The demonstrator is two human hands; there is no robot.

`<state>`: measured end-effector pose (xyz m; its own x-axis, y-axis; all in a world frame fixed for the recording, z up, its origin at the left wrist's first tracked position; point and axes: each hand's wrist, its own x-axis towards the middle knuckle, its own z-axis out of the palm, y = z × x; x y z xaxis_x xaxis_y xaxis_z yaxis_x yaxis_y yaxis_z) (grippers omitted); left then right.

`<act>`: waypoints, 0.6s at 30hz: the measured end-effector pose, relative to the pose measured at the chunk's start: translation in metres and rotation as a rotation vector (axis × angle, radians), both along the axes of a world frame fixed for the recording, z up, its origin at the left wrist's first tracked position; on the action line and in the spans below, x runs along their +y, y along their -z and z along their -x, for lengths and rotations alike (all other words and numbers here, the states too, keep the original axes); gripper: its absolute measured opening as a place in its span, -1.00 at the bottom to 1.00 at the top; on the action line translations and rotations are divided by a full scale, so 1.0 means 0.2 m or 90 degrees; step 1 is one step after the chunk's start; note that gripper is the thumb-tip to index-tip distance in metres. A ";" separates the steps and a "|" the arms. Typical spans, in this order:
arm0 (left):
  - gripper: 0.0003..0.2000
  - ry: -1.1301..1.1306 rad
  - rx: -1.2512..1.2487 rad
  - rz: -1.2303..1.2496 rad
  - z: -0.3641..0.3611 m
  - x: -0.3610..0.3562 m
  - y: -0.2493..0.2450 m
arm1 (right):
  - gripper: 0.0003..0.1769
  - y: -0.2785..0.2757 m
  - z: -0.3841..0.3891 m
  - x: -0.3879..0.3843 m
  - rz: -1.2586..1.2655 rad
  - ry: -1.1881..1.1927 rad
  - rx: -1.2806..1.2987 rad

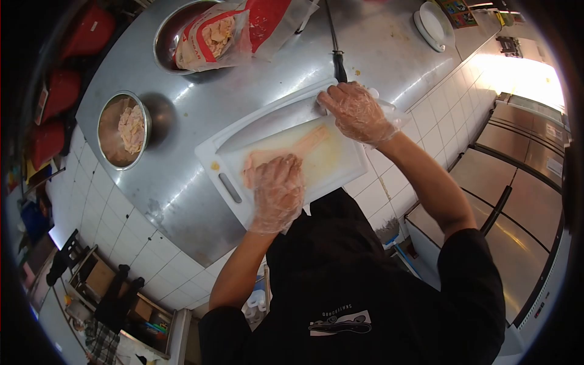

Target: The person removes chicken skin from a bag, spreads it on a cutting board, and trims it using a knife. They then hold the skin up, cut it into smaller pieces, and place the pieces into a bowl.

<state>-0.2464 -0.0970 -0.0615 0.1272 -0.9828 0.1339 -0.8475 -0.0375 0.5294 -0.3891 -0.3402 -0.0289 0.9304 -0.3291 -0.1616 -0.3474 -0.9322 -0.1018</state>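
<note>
A piece of raw pale meat, looking like chicken [313, 141], lies on a white cutting board [340, 173]. My left hand [278, 188], in a clear plastic glove, rests flat on the meat's near-left end with its fingers stretched over it. My gloved right hand [353, 112] is closed around the handle of a large knife [267, 126]. The broad blade lies over the board on the far side of the meat, pointing left, its flat face showing. Most of the handle is hidden by my fingers.
On the steel table [201, 213] stand a metal bowl [103, 137] with cut meat and a larger bowl [163, 45] holding a red-and-clear bag [198, 36] of meat. A sharpening steel [338, 61] lies beyond the board. White dishes [433, 27] stand far right, a steel fridge [517, 225] nearer.
</note>
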 end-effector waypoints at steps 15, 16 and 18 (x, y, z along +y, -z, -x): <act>-0.75 -0.155 0.006 0.267 -0.13 -0.17 -0.47 | -0.82 0.03 0.36 0.56 -0.212 0.185 -0.098; -0.76 -0.126 0.003 0.274 -0.15 -0.20 -0.49 | -0.81 0.07 0.36 0.62 -0.182 0.168 -0.114; -0.75 -0.020 0.024 0.224 -0.19 -0.32 -0.44 | -0.82 0.13 0.34 0.68 -0.191 0.187 -0.136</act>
<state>-0.2088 -0.1617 0.0273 0.1679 -0.8727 0.4586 -0.8288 0.1270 0.5450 -0.4567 -0.2043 -0.0557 0.8280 -0.5509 -0.1044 -0.5332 -0.7160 -0.4505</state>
